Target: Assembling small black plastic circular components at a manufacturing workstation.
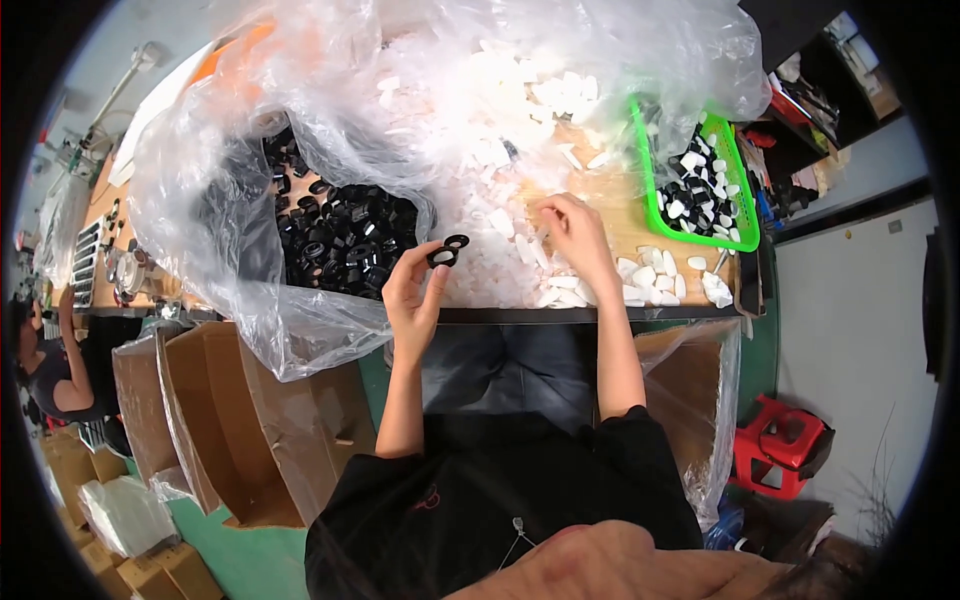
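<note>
My left hand point(408, 305) is closed, thumb against fingers, on a black ring-shaped plastic part point(455, 241) with two round openings; something white shows in the nearer one. It is raised at the table's front edge, beside a clear plastic bag point(300, 325) full of glossy black plastic parts point(345, 235). Over the table's middle, my right hand point(578, 235) has its fingers bent together in a pinch, and whatever lies between the tips is too small to make out. Below and around it are loose white oval pieces point(500, 222), with more white pieces point(655, 275) to its right.
A green basket point(750, 215) of black-and-white parts stands at the right. Clear plastic sheeting point(480, 50) covers the back of the table. Open cardboard boxes point(215, 400) stand below the front edge. A red stool point(775, 450) is on the right; another person point(65, 370) sits far left.
</note>
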The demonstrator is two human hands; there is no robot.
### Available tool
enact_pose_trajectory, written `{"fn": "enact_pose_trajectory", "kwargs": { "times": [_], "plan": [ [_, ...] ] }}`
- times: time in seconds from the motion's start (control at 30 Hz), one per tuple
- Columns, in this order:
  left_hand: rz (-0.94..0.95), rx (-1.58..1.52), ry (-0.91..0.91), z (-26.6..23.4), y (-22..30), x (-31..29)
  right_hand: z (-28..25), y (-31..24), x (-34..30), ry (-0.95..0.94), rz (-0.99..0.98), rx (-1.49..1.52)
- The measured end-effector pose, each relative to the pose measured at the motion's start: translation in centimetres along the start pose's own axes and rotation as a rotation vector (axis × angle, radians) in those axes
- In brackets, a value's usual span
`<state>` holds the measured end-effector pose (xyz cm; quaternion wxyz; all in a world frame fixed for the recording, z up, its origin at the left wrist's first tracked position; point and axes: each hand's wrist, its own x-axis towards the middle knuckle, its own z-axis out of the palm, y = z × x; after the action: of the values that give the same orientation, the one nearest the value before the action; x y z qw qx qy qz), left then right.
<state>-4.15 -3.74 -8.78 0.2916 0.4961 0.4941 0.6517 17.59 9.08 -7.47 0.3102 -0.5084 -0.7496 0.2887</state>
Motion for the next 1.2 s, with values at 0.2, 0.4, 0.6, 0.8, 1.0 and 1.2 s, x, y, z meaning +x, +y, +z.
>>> {"fn": "enact_pose_trajectory", "kwargs": {
  "times": [0.2,0.4,0.6,0.8,1.0,1.2],
  "plan": [
    [0.114,0.206,-0.043,1.1,0.0,0.6,5.2,-2.3,1.8,-0.010,-0.436,-0.034],
    [0.091,0.252,-0.032,-0.7,0.7,0.4,5.8,-2.2,1.4,0.041,-0.470,-0.054],
    [0.035,0.168,0.022,-0.9,0.2,-0.3,1.1,-0.6,-3.9,0.223,-0.275,0.010],
    [-0.014,0.098,-0.084,1.0,0.1,-0.2,-5.4,5.1,-8.0,0.403,0.098,-0.289],
    [-0.020,0.118,-0.219,3.2,0.1,-0.7,-3.0,2.8,-4.7,0.264,-0.213,-0.204],
    [-0.145,0.060,-0.269,3.5,0.5,-0.9,-1.6,2.5,-2.1,0.078,-0.249,-0.473]
  ]
}}
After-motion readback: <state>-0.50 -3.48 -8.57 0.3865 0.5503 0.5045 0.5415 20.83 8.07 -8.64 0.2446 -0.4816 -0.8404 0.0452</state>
